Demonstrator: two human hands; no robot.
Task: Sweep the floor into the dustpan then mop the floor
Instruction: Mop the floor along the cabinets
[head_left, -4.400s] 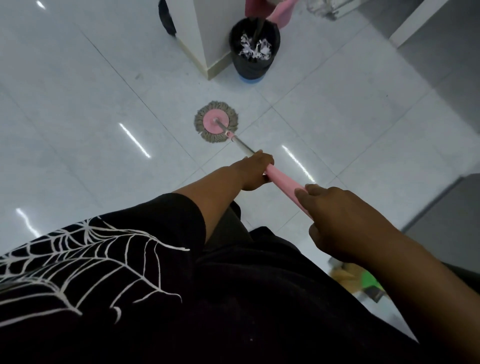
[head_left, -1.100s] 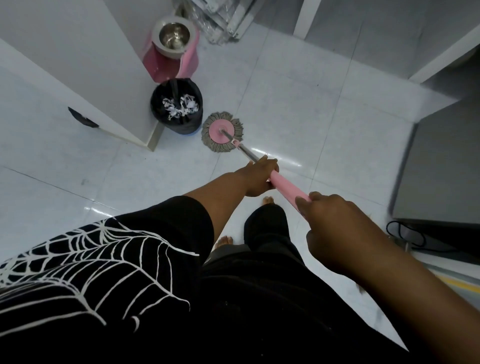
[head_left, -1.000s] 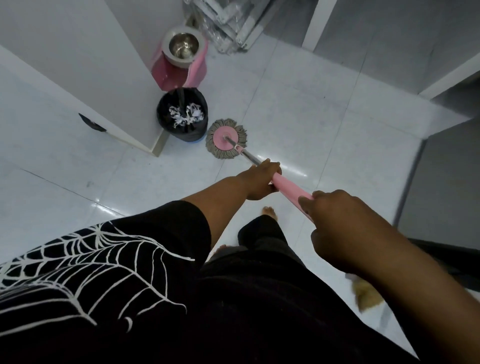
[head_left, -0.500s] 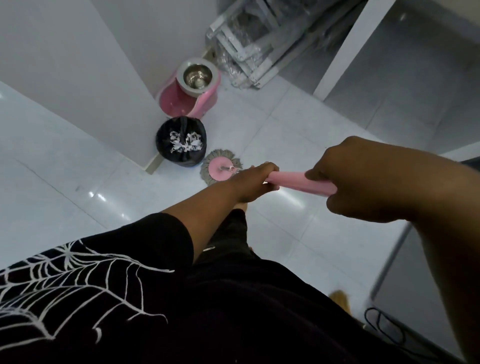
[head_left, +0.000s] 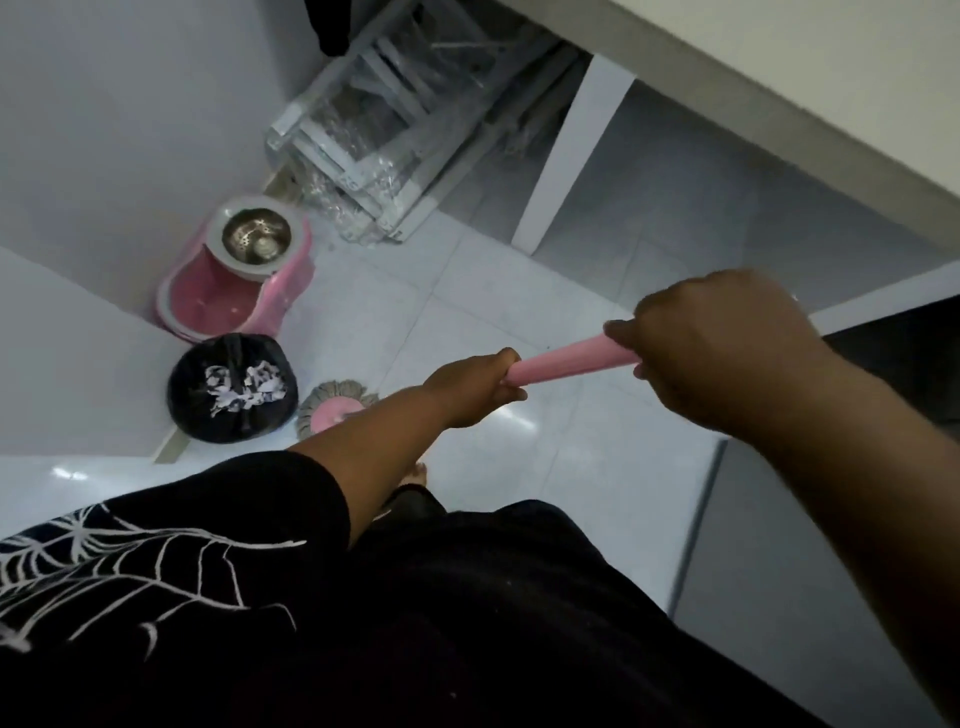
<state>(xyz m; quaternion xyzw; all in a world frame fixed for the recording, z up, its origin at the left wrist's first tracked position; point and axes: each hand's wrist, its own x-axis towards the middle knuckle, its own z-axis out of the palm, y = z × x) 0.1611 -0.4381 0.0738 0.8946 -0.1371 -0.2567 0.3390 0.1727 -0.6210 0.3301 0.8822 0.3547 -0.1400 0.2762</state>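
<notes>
Nothing readable here tbh: no text, brand, label or nr on anything in sight. Only marking is the white web print on the black shirt (head_left: 130, 566), and that's a drawing, no letters.
</notes>
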